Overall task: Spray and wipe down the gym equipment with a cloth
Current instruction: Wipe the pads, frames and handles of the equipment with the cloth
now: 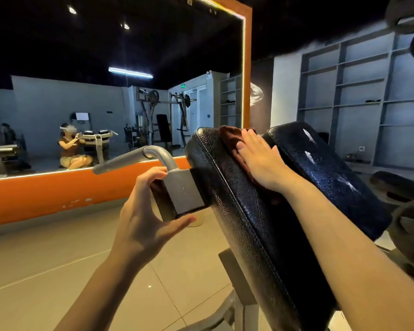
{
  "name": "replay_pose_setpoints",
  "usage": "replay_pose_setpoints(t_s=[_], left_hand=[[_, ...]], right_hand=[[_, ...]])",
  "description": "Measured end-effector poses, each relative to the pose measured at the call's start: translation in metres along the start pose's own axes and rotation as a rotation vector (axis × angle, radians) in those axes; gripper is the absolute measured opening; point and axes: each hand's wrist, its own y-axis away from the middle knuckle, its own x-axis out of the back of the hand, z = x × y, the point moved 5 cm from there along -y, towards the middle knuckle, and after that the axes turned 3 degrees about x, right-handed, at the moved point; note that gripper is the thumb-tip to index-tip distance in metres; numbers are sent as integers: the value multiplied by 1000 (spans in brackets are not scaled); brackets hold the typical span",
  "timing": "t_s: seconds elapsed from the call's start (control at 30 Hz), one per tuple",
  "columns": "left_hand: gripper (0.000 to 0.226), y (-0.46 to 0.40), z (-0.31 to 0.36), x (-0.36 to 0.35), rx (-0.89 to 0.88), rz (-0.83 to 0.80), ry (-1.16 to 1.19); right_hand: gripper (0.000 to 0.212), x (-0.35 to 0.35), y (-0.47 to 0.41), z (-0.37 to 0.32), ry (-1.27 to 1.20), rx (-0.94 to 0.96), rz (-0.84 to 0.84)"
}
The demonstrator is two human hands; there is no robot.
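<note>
Two black padded cushions of a gym machine slope away from me, the left pad (237, 211) and the right pad (325, 168), both glossy and wet-looking. A brown cloth (230, 137) lies across the upper part of the left pad. My right hand (258, 158) lies flat on the cloth with straight fingers, pressing it against the pad. My left hand (148, 211) grips the grey square metal bracket (184, 192) at the pad's left side, thumb under it and fingers over the top. A curved grey handle bar (129, 158) rises from that bracket. No spray bottle is in view.
A large mirror (105, 91) with an orange frame covers the wall ahead and reflects a seated person and weight machines. Grey shelving (356, 91) fills the right wall. Tiled floor (58, 259) lies below left. The machine's metal base (237, 306) stands under the pads.
</note>
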Motion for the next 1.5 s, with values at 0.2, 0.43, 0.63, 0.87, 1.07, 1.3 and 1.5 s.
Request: replay_pose_setpoints(t_s=[0.2,0.43,0.63,0.87,1.07,1.3,1.5], left_hand=[[86,1,-1,1,7,-4,11],[88,1,-2,1,8,-4,26],[85,-1,1,1,-4,-12,-20],[83,1,0,-4,23,24,-10],[84,1,-1,3,6,-12,56],[93,1,2,4,-6,-18,45],[86,1,-1,4,20,-14,33]], right_hand=[[53,-14,68,3,-40,99,-56],[66,-23,165,6,3,143,-60],[53,-7,39,23,-77,-63,53],[60,-18,18,-58,-49,209,44],[55,-27,92,-76,-37,435,-42],[56,-44,182,-29,206,508,-23],[55,-44,152,-44,360,467,192]])
